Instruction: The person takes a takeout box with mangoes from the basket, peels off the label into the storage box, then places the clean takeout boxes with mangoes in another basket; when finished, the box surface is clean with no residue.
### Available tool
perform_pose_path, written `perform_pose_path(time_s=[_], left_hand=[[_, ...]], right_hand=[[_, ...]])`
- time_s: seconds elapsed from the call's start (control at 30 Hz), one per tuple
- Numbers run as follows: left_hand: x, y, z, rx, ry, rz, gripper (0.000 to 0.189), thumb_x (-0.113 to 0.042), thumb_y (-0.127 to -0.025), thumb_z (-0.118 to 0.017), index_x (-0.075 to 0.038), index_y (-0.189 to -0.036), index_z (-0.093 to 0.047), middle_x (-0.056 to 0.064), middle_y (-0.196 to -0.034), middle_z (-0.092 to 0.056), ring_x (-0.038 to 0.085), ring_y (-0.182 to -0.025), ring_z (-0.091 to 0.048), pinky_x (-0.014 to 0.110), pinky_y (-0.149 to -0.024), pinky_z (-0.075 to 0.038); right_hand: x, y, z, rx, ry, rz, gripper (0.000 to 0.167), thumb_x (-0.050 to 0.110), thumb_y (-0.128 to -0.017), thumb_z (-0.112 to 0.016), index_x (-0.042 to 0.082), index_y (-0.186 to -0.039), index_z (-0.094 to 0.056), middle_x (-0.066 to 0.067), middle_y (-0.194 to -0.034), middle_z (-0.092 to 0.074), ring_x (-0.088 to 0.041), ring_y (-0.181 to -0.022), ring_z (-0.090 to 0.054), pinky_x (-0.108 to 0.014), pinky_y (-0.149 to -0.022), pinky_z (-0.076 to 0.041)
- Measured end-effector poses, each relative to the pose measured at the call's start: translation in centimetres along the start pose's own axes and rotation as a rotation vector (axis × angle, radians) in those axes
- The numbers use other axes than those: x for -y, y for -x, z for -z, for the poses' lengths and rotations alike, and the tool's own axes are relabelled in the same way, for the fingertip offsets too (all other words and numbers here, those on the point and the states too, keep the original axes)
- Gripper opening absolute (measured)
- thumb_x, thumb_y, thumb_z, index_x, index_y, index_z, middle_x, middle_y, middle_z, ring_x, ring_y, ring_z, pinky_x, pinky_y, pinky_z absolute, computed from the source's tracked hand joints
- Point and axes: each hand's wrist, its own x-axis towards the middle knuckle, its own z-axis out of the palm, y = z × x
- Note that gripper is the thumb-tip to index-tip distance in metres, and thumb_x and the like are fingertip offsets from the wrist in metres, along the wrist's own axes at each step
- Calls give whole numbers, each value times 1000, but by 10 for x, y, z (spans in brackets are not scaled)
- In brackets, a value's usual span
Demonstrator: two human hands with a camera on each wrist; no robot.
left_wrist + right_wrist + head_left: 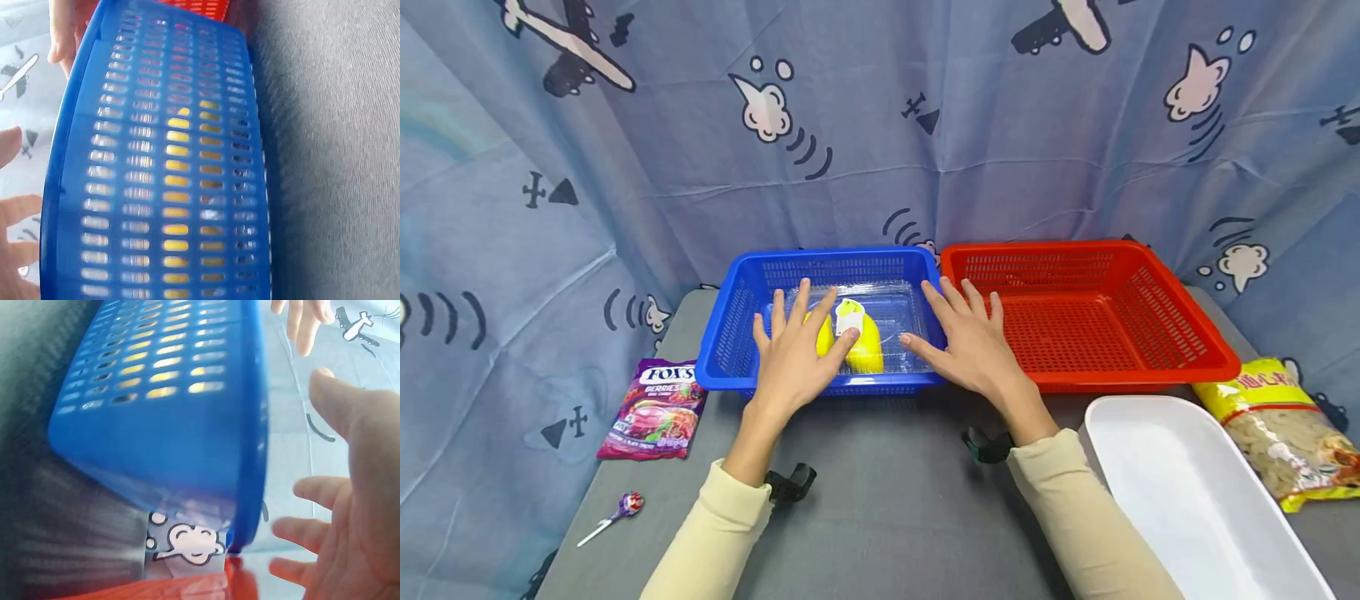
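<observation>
Both hands hover over the blue basket (pixel 724 337) with their fingers spread, and neither holds anything. My left hand (pixel 796 360) is above its front left part, fingers pointing away from me. Above the right rim is my right hand (pixel 976 346), its thumb toward the middle of the basket. Inside the basket lies a clear plastic box (pixel 904 312) with yellow rounded things (pixel 867 352) at its left; one bears a white label (pixel 850 317). Part of the yellow is hidden by the left hand. Through the basket's slots (pixel 177 181) the left wrist view shows yellow too.
A red basket (pixel 1150 380) stands against the blue one's right. In front of it is a white tray (pixel 1195 508), beside a yellow-trimmed clear food bag (pixel 1288 433). At left lie a purple Fox's candy bag (pixel 655 410) and a lollipop (pixel 629 503). A patterned curtain (pixel 865 125) hangs behind.
</observation>
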Motion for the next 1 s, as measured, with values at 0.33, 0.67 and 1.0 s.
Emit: perform_pose_path(time_s=[0.33,0.67,1.0], left_hand=[[33,2,13,-155,52,38,62,-54,-96,-58,-23,-150,-52,11,-167,-32,44,-157,-17,74,-120,-6],[83,8,25,-174,34,125,60,-46,-96,-62,-17,-148,-54,17,-163,-37,47,-154,-23,75,-119,-6],[125,11,42,-131,49,165,60,-43,-96,-63,-17,-149,-54,18,-163,-37,48,-153,-23,76,-117,-13]], right_hand=[[11,-12,5,81,25,86,83,59,-90,-64,15,-157,-41,-18,-153,-51,-41,-144,-36,-71,-121,-12],[9,-19,-1,108,121,71,80,58,-90,-65,14,-154,-45,-21,-146,-57,-42,-141,-40,-72,-121,-11],[11,-25,-6,120,114,79,79,57,-91,-64,14,-154,-45,-19,-148,-56,-42,-143,-37,-72,-121,-9]])
